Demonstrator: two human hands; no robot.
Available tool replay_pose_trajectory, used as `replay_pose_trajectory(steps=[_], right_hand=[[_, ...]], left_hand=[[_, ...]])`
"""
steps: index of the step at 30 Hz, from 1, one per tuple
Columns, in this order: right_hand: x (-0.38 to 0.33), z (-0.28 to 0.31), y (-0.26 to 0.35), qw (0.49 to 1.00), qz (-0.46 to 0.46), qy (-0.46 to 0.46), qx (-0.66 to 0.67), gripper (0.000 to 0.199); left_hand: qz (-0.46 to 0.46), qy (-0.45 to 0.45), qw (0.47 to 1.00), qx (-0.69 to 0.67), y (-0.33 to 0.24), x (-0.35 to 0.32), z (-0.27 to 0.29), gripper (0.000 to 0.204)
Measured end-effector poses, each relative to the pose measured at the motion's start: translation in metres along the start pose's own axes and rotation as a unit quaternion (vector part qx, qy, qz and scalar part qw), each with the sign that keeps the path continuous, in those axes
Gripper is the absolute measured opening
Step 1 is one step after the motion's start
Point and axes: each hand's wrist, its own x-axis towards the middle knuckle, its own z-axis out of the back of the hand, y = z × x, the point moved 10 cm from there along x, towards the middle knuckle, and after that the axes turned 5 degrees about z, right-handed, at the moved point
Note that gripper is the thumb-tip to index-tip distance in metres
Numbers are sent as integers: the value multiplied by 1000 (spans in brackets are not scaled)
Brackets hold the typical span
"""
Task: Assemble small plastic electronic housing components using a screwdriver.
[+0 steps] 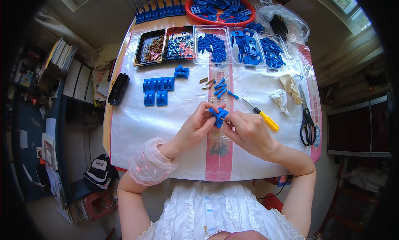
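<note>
My left hand [192, 128] grips a small blue plastic bracket [219, 117] between thumb and fingers, above the front middle of the table. Pinched in my right hand [252, 129] is a thin brass-coloured screw [223, 120], its end against the bracket; the fingers hide most of it. Just beyond lie a few loose brass-coloured screws [209, 82] and several small blue plastic plugs [220, 89]. To the right of these rests a yellow-handled screwdriver [268, 120]. Several blue brackets [158, 84] stand grouped at the left, with a single one [181, 71] behind them.
Trays along the back hold screws [153, 48], nuts [178, 46], blue plugs [213, 46] and blue plates [248, 50]. Behind them sits a red basin [192, 16] of blue parts. Black scissors [308, 125] and crumpled paper [280, 101] lie right, a black case [119, 89] left.
</note>
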Motion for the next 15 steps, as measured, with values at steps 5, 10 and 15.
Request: replay_pose_trajectory(steps=[5, 10, 15], right_hand=[[-2, -2, -4, 999, -5, -11, 32, 15], [0, -4, 1, 1000, 20, 0, -2, 15], [1, -4, 3, 999, 35, 26, -1, 12]], left_hand=[[13, 2, 1000, 8, 2, 0, 2, 19], [22, -9, 1000, -4, 5, 1, 6, 17], [4, -13, 1000, 15, 1, 1, 3, 15]])
